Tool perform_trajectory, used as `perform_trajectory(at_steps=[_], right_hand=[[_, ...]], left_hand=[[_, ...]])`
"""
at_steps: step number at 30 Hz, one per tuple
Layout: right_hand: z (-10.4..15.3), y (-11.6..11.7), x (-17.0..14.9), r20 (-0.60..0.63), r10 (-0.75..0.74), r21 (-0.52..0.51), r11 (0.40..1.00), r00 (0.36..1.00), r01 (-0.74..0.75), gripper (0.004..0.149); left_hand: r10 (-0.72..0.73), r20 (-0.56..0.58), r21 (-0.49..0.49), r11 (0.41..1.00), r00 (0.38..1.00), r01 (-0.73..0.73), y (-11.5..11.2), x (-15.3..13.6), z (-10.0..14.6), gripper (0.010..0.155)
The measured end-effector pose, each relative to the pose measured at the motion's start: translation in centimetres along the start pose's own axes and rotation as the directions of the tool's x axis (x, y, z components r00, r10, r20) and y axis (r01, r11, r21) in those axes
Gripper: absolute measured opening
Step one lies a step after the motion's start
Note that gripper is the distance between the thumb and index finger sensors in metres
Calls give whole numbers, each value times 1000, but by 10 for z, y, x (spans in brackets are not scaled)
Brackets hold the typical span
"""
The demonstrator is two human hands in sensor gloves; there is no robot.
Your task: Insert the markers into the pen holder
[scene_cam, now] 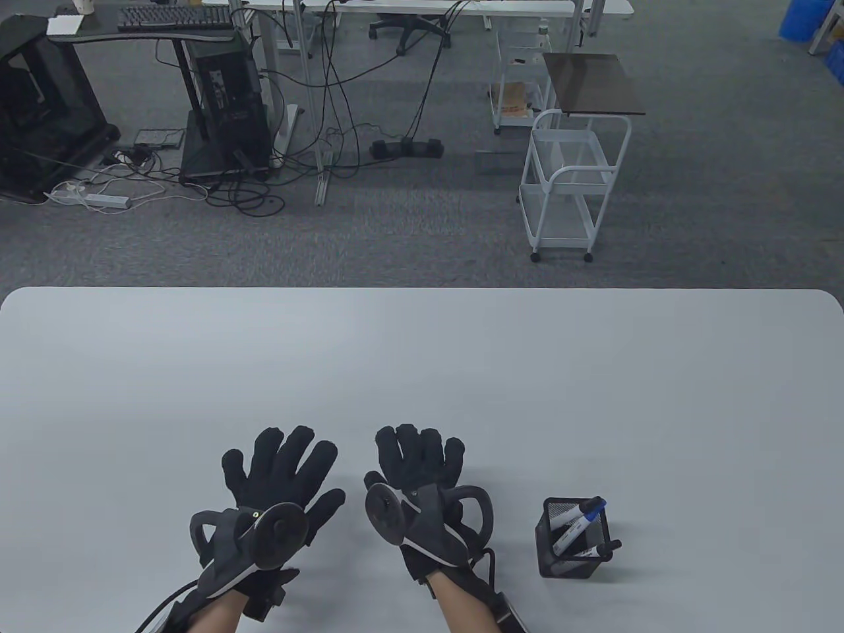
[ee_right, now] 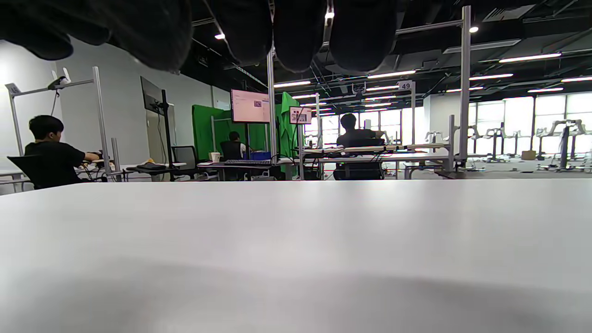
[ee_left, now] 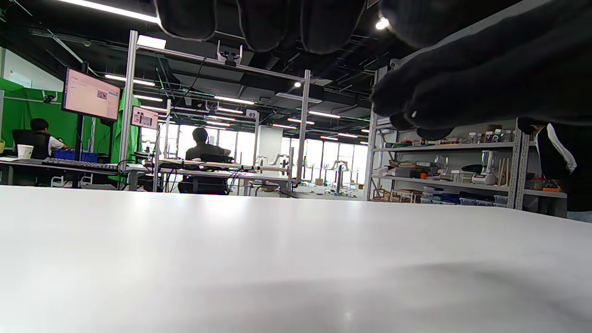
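A black mesh pen holder (scene_cam: pixel 573 564) stands near the table's front edge, right of both hands. Two markers lean in it: one with a blue cap (scene_cam: pixel 583 513) and one with a black cap (scene_cam: pixel 597 548). My left hand (scene_cam: pixel 280 471) lies flat above the table with fingers spread, holding nothing. My right hand (scene_cam: pixel 415 458) lies beside it, fingers extended, holding nothing, about a hand's width left of the holder. In the left wrist view the fingertips (ee_left: pixel 273 23) hang at the top edge. In the right wrist view the fingertips (ee_right: pixel 296 32) also hang at the top. Neither wrist view shows the holder.
The white table (scene_cam: pixel 422 369) stretches far and wide ahead of the hands. Beyond its far edge are a white wire cart (scene_cam: pixel 570 184), desks and cables on the floor.
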State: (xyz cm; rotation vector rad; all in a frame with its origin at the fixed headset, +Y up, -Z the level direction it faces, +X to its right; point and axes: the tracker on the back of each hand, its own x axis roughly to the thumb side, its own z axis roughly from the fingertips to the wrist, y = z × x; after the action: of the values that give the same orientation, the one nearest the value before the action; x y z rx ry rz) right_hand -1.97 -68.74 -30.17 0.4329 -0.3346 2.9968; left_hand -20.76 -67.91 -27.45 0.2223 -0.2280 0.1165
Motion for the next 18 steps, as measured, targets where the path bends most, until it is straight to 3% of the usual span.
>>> perform_trajectory(at_steps=[18], right_hand=[[11, 7, 12, 94, 100, -96, 991, 991, -90, 75]], left_hand=[[-41, -11, 47, 998, 999, 41, -3, 5, 2, 68]])
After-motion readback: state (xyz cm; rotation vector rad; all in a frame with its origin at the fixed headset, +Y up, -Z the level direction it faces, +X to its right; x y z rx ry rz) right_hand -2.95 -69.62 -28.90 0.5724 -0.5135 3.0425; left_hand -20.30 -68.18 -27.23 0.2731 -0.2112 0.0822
